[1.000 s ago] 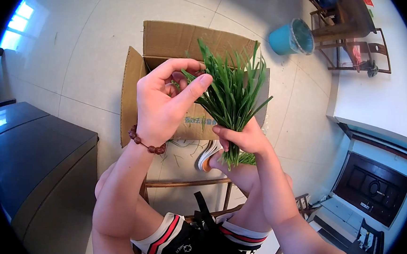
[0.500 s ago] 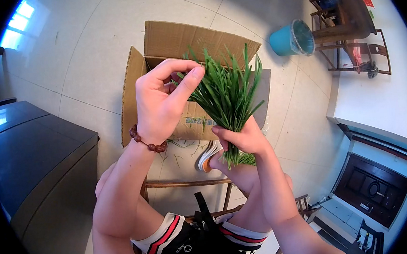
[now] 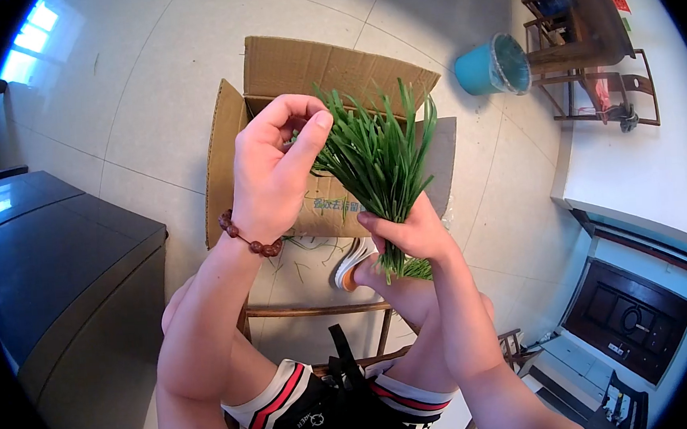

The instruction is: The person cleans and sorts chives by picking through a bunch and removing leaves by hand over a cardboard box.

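My right hand [image 3: 412,229] is closed round the lower stems of a bunch of garlic chives [image 3: 383,148], whose long green leaves fan upward over the box. Beside the left edge of the leaves is my left hand [image 3: 276,163], fingers curled and thumb drawn in towards the index finger. What those fingers pinch, if anything, is hidden. A beaded bracelet [image 3: 258,244] circles the left wrist. Under both hands stands an open cardboard box [image 3: 325,60] with its flaps spread. More green stems [image 3: 417,269] show below my right hand, partly covered by it.
Loose green scraps [image 3: 303,261] lie on the tiled floor by the box. A wooden stool rail [image 3: 318,309] is close to my legs. To the right stand a blue bucket [image 3: 477,70] with a plastic liner and wooden furniture [image 3: 585,22]; a dark cabinet [image 3: 76,257] is at left.
My left hand has shifted slightly left, away from the leaves. The chive tips have swayed a little left, while my right hand keeps its hold in about the same place.
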